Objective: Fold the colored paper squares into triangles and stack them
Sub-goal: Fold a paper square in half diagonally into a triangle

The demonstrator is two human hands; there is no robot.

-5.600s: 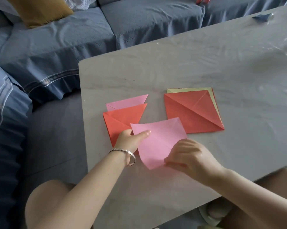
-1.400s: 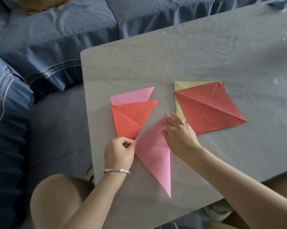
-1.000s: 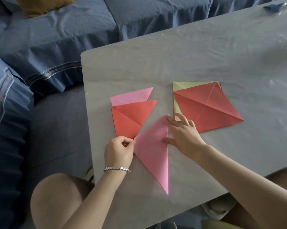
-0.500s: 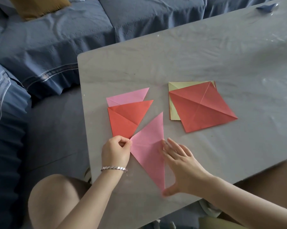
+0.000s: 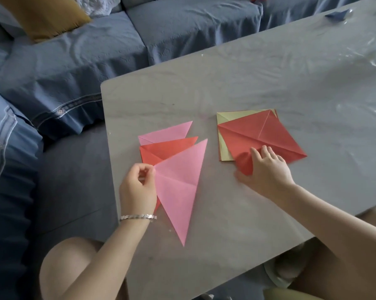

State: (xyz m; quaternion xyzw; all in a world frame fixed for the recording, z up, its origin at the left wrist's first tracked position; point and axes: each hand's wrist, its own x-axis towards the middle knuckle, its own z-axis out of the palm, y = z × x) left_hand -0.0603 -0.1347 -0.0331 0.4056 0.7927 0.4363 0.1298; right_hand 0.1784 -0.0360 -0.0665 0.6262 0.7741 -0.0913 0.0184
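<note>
A freshly folded pink triangle (image 5: 179, 187) lies partly over a red triangle (image 5: 161, 148), which overlaps another pink triangle (image 5: 167, 133) behind it. My left hand (image 5: 137, 187) pinches the pink triangle's left corner. To the right, a red paper square (image 5: 262, 137) tops a pile with a yellow-green sheet (image 5: 222, 118) showing beneath. My right hand (image 5: 267, 169) grips the red square's near corner, thumb under the lifted tip and fingers on top.
The grey table (image 5: 269, 79) carries wrinkled clear film at its right side and a small blue object (image 5: 336, 15) at the far right corner. A blue sofa (image 5: 74, 61) with a mustard cushion (image 5: 46, 16) borders the left and back. My knees flank the table's near edge.
My left hand slid the pink triangle up and left onto the red triangle. My right hand left the pink triangle, moved right, and took hold of the red square's near corner.
</note>
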